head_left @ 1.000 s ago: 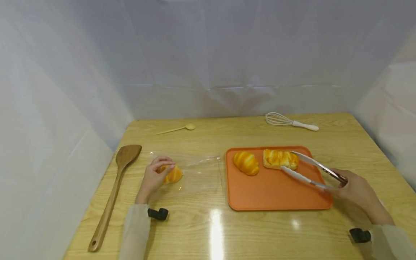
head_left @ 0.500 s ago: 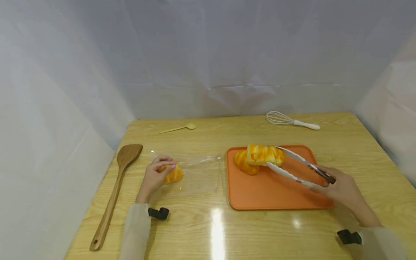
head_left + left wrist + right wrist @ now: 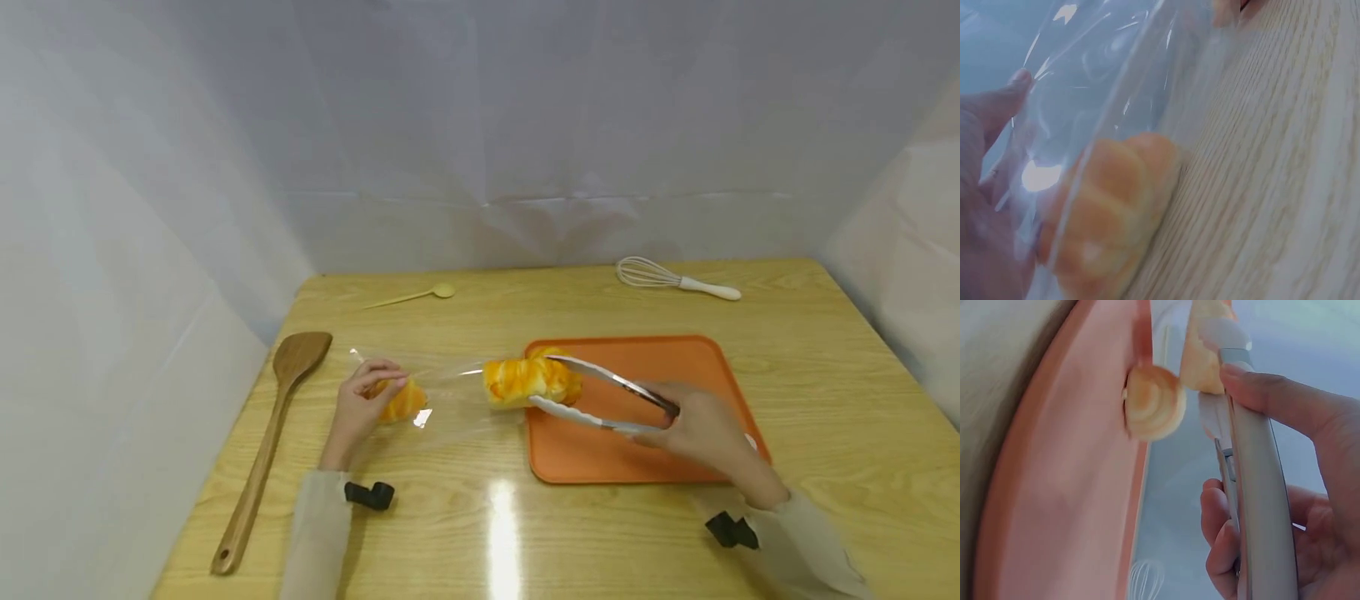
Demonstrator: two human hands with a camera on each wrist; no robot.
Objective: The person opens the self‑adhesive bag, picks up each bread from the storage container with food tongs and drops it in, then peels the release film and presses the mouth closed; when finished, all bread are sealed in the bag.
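Note:
My left hand pinches the film of a clear plastic bag at the left of the table. Inside the bag lies a bread roll, partly hidden by the hand in the head view. My right hand grips metal tongs with pale tips. Between those tips is a golden oblong bread loaf, raised above the tray's left edge and overlapping the bag's right end. Behind it, a second bread roll sits on the orange tray, mostly hidden in the head view.
A wooden spatula lies along the left of the table. Toward the back are a small yellow spoon and a white whisk. White sheeting stands behind the table and at both sides.
My right hand has carried the tongs and the bread loaf left, up off the tray and across the bread roll toward the bag. The left hand has stayed in place.

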